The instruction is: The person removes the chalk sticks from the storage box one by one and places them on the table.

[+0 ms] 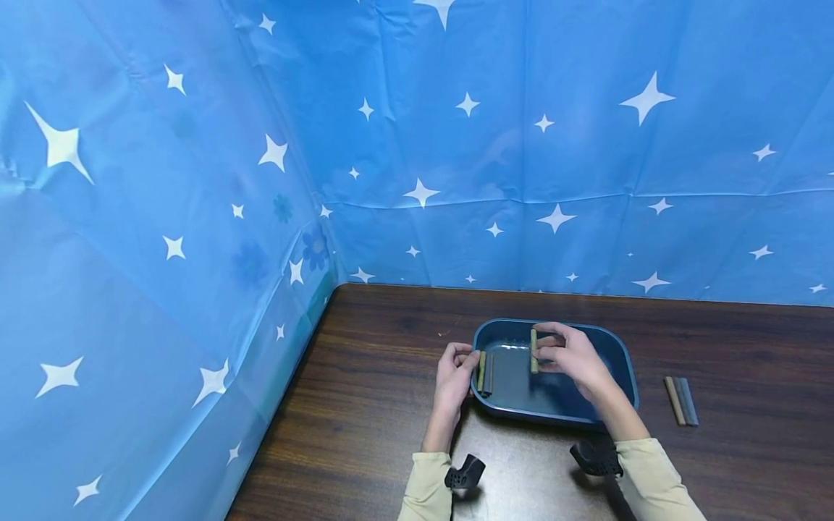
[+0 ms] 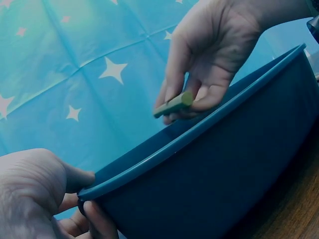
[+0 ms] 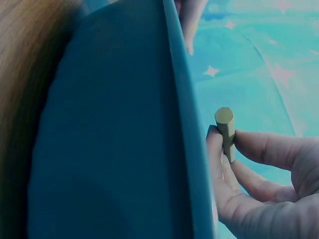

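Note:
A dark blue basin with rounded corners stands on the table. My left hand grips its left rim, thumb over the edge and fingers on the outer wall, as the left wrist view shows. Above the basin my right hand pinches a yellow-green stick between thumb and fingers. That stick is short, with a faceted end. Inside the basin, along the left wall, lie a green stick and a darker, brownish stick side by side.
To the right of the basin, a tan stick and grey-blue sticks lie together on the dark wooden table. Blue star-printed cloth hangs behind the table and along its left side.

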The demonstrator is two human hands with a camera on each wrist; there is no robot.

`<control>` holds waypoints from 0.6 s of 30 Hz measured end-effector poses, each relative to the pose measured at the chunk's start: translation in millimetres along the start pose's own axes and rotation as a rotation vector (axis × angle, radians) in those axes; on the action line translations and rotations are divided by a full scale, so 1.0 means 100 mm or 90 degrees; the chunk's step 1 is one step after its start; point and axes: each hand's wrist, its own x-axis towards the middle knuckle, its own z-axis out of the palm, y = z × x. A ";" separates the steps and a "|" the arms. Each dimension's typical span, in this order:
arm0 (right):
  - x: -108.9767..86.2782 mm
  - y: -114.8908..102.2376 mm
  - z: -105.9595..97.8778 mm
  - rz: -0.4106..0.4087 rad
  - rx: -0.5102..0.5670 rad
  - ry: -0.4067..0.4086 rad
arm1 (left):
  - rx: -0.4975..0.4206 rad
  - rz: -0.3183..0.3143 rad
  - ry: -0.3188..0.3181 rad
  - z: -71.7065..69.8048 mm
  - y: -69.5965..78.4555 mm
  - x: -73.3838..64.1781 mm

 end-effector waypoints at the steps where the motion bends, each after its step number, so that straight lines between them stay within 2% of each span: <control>1: -0.01 0.00 -0.02 0.002 -0.001 0.005 | 0.000 0.000 0.000 0.00 0.00 0.00; 18: -0.17 0.13 -0.29 0.022 0.022 0.033 | 0.014 -0.005 0.012 0.03 0.00 0.00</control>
